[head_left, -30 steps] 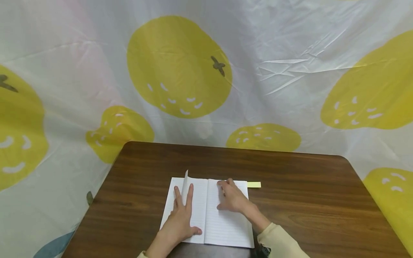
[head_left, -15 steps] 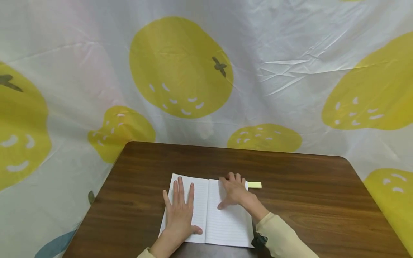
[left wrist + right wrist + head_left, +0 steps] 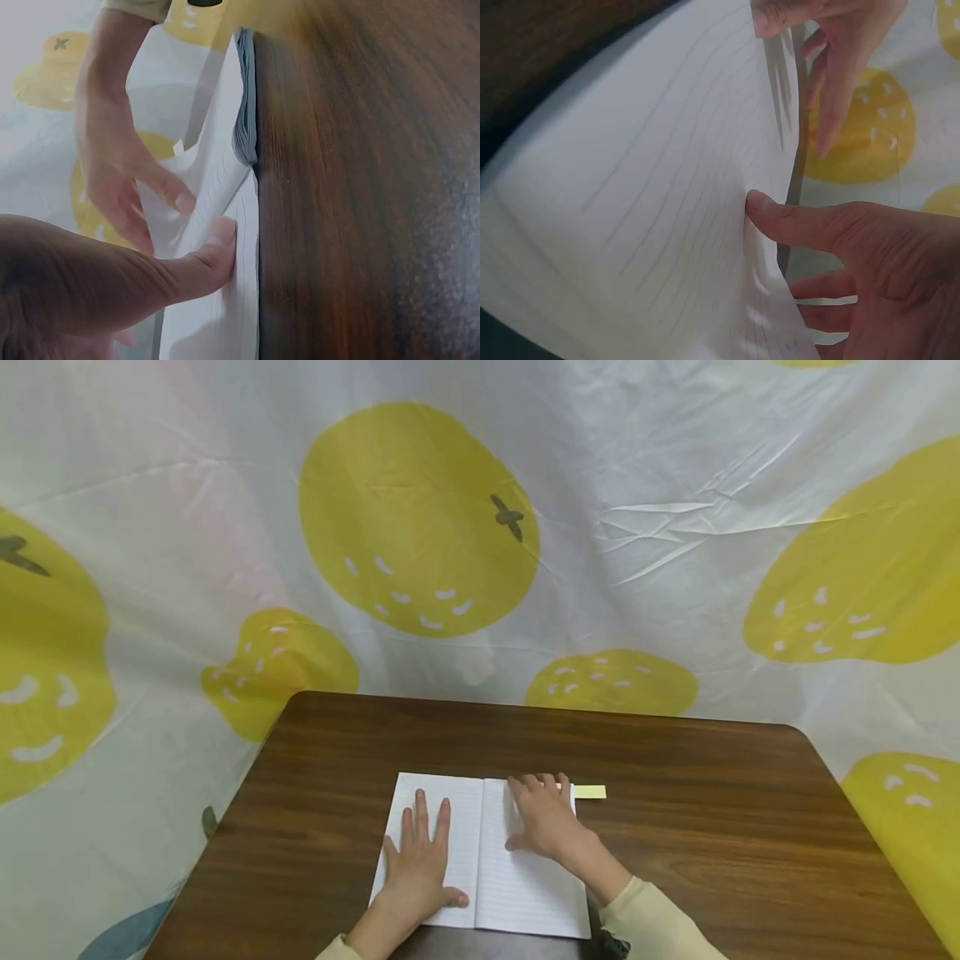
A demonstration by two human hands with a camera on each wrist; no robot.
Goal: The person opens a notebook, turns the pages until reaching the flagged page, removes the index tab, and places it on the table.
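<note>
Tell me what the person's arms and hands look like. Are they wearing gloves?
No gloves. Both the left hand and the right hand are bare, with no rings that I can see. The right arm wears a pale cream sleeve with something dark at the cuff; a similar cuff barely shows on the left.

White pages ruled with fine grey lines across the open notebook (image 3: 517,877), beside a pale yellow sticky note (image 3: 590,792). Dark brown wood grain over the bench (image 3: 712,827); cream on the sleeve (image 3: 660,922). White backdrop sheet (image 3: 637,527) printed with large yellow-green fruits flecked white, dark stems.
</note>
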